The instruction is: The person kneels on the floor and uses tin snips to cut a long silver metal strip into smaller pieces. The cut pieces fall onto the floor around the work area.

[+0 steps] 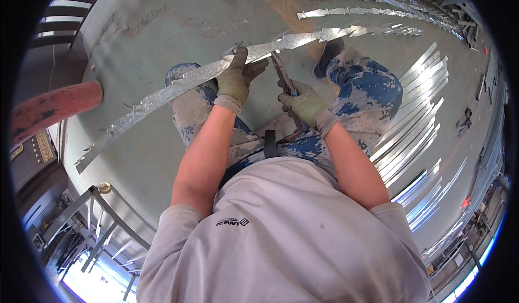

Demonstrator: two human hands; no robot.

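Observation:
A long, shiny metal strip (186,81) with small bent tabs runs slantwise in front of me, from lower left to upper right. My left hand (235,84), in a greenish work glove, grips it near its middle, thumb over the near face and fingers partly behind. In my gloved right hand (305,105) is a plier-like hand tool (284,76). Its dark jaws point up to the strip's lower edge, just right of my left hand; whether they touch the metal I cannot tell. Part of the tool's handles is hidden by my fingers.
Several similar tabbed strips (373,0) lie at the upper right. Flat metal strips (411,119) are spread on the floor at right. A red cylindrical bar (59,108) juts in at left, above a metal frame (100,205). My legs straddle the work area.

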